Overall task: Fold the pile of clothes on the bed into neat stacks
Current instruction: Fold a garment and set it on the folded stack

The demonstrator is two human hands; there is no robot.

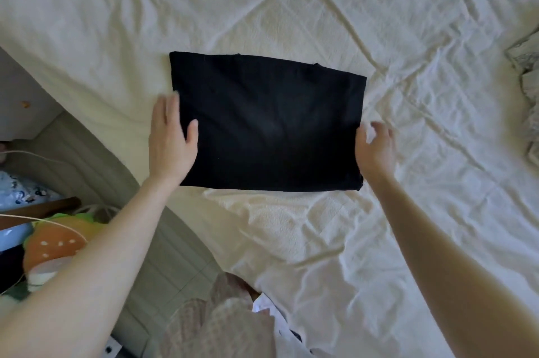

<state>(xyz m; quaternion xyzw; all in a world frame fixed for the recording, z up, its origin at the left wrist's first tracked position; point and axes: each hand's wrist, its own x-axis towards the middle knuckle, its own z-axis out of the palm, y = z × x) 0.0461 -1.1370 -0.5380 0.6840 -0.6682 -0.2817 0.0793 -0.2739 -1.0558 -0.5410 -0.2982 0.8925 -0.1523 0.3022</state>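
Squarely between both hands, folded black garment.

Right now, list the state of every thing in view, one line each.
black garment: folded into a flat rectangle, lying on the bed.
left hand: open, fingers straight, resting on the garment's left edge.
right hand: fingers loosely curled at the garment's right edge; grip unclear.
bed sheet: wrinkled.

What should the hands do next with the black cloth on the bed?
Probably slide the fingers under both side edges and fold it in half or lift it away. The black garment already lies flat as a tidy rectangle on the bed sheet, with the left hand on its left edge and the right hand at its right edge.
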